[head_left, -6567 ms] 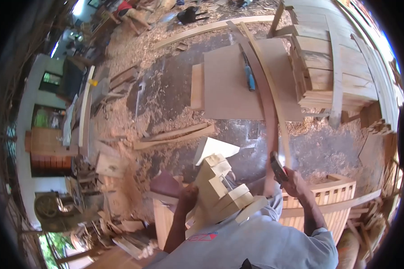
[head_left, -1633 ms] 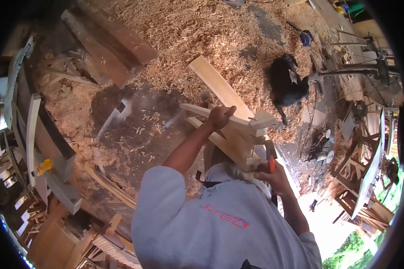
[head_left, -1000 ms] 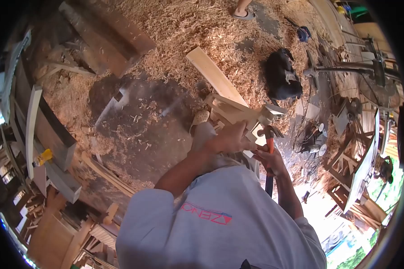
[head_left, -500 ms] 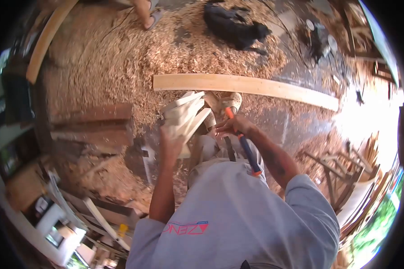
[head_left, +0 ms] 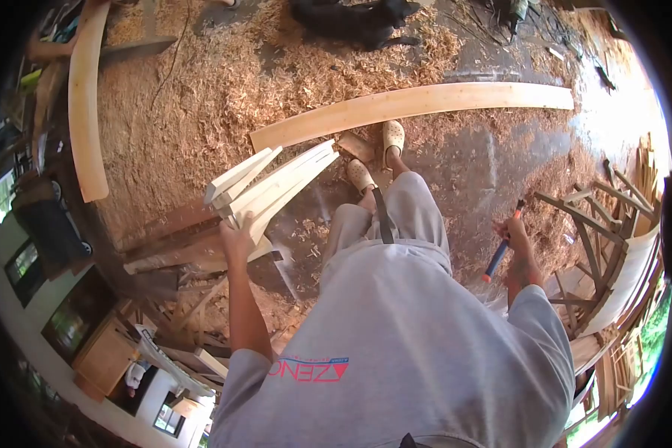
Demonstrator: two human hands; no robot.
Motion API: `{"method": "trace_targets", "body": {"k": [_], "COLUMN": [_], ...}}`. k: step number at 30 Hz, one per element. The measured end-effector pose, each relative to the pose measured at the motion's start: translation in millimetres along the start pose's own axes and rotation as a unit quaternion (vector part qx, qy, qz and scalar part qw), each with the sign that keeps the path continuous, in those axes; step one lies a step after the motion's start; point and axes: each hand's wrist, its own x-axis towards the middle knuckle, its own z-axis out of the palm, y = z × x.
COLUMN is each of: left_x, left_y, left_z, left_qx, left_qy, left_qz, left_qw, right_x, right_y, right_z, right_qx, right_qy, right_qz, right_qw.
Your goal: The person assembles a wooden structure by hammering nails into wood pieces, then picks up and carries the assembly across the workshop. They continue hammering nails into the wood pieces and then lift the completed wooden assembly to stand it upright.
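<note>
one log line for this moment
left hand: grips wooden pieces | right hand: holds hammer | long plank on floor

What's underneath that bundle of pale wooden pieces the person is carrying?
Below the bundle of wooden pieces in the left hand lie dark floor, wood shavings and scrap boards. The floor directly beneath the bundle is hidden.

The hammer [head_left: 502,246] head hides behind the right hand [head_left: 517,237].
</note>
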Motion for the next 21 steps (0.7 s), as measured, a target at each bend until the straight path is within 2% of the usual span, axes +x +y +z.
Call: {"method": "trace_targets", "body": {"k": [2, 3, 5, 6, 7, 9, 11, 13, 14, 16, 20, 21], "left_x": [-14, -15, -13, -15, -19, -16, -8, -12, -15, -23, -40, -37], "left_y": [-7, -10, -15, -9, 0, 1, -14, -7, -2, 13, 43, 42], "left_z": [8, 9, 7, 5, 2, -1, 1, -1, -2, -3, 0, 3], "left_qx": [-0.075, -0.074, -0.041, -0.04, -0.031, -0.017, -0.094, -0.111, -0.131, -0.162, -0.212, -0.211], "left_qy": [-0.04, -0.044, -0.091, -0.092, -0.088, -0.09, -0.118, -0.142, -0.16, -0.181, -0.186, -0.19], "left_qz": [0.102, 0.104, 0.109, 0.113, 0.098, 0.091, 0.073, 0.068, 0.057, 0.056, 0.065, 0.072], "left_qw": [0.991, 0.991, 0.989, 0.989, 0.991, 0.992, 0.986, 0.981, 0.977, 0.968, 0.957, 0.956], "right_x": [-62, -75, -94, -94, -101, -112, -111, -123, -113, -95, -99, -111], "right_y": [-29, -28, -23, -5, -17, -52, -74, -103, -94, -76, -65, -72], "right_z": [22, 38, 57, 67, 77, 108, 132, 151, 154, 165, 181, 186], "right_qx": [0.119, 0.121, 0.07, -0.012, -0.007, 0.056, 0.081, -0.054, -0.047, -0.058, -0.031, 0.067], "right_qy": [0.0, 0.003, -0.026, -0.057, -0.056, -0.066, -0.058, -0.071, -0.066, -0.102, -0.115, -0.075], "right_qz": [0.186, 0.189, 0.118, -0.052, -0.052, 0.094, 0.16, 0.064, 0.067, -0.048, -0.083, -0.018], "right_qw": [0.975, 0.975, 0.99, 0.997, 0.997, 0.992, 0.982, 0.994, 0.994, 0.992, 0.989, 0.995]}}
